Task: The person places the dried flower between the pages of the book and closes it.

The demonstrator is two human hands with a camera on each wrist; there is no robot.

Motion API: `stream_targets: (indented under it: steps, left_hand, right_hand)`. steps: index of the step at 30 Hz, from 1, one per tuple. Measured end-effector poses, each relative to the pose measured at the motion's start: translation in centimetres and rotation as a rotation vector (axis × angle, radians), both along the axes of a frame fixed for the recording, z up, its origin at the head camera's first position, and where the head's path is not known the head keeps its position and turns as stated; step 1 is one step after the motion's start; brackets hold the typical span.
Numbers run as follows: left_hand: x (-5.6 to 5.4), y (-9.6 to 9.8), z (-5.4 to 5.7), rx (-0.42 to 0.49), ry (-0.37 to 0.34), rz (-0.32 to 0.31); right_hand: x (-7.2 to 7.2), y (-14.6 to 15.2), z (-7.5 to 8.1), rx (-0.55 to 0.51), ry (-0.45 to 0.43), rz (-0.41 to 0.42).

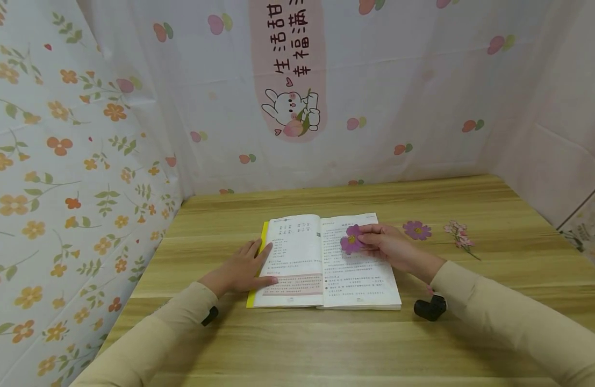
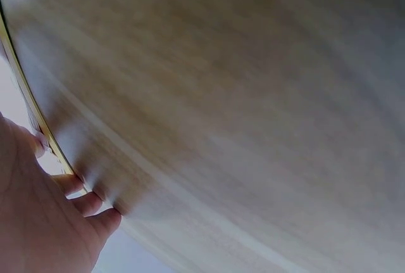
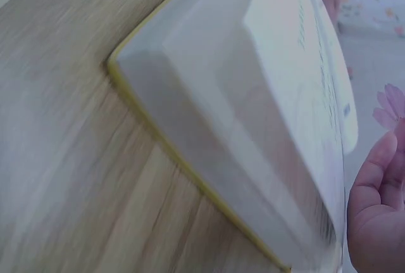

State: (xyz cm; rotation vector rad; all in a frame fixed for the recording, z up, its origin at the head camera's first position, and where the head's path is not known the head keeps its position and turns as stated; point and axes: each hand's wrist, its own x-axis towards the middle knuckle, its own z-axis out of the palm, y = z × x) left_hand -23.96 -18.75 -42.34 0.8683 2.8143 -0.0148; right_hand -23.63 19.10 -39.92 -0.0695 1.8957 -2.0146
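An open book (image 1: 297,263) with a yellow cover edge lies on the wooden table. My left hand (image 1: 244,267) rests at its left edge, fingers spread and the thumb on the left page; the left wrist view shows the fingertips (image 2: 109,219) by the yellow edge. Over the right page my right hand (image 1: 386,244) pinches a purple flower (image 1: 351,239) between thumb and fingers. In the right wrist view the flower's pink-purple petals (image 3: 392,103) stick out beyond the fingers. A second purple flower (image 1: 417,230) lies on the table just right of that hand.
Farther right lies a small pink flower sprig (image 1: 459,236) with a thin stem. Bits of pink show beside the right wrist, near a black wrist camera (image 1: 430,308). A printed curtain (image 1: 205,107) hangs behind the table, and a floral one (image 1: 60,188) on the left.
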Motion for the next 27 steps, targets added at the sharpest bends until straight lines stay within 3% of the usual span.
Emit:
stream_targets:
  steps: [12, 27]
  left_hand:
    - [-0.1, -0.1, -0.1, -0.018, -0.009, -0.002]
    - [-0.1, -0.1, -0.1, 0.009, -0.003, -0.007]
  right_hand:
    - [-0.3, -3.1, -1.2, 0.04, -0.034, 0.031]
    - [-0.5, -4.4, -2.0, 0.113, -0.056, 0.013]
